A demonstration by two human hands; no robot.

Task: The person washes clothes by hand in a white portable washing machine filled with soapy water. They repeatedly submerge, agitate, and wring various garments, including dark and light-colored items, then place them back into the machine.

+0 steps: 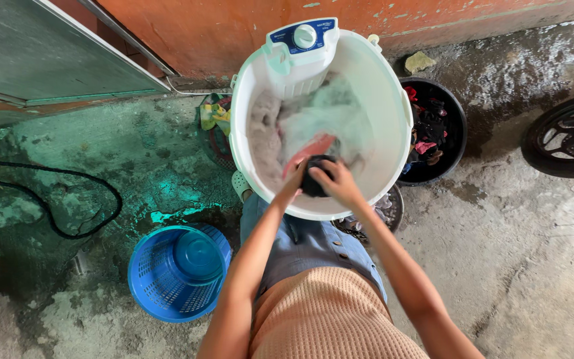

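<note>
A round white washing machine [393, 100] stands in front of me, its tub filled with foamy water and pale wet clothes [327, 119]. A red garment [310, 149] shows at the surface. Both hands reach over the near rim. My left hand [291, 186] and my right hand [337, 183] together grip a dark bunched cloth [313, 178] just above the water. A blue control panel with a white dial [303, 34] sits on the far side of the tub.
A blue perforated basket [177, 269] sits on the wet concrete floor at my left. A black basin of dark and pink clothes [436, 129] stands right of the machine. A black hose [54, 199] loops at left, a wheel [569, 136] lies at far right, and a metal door [48, 53] at upper left.
</note>
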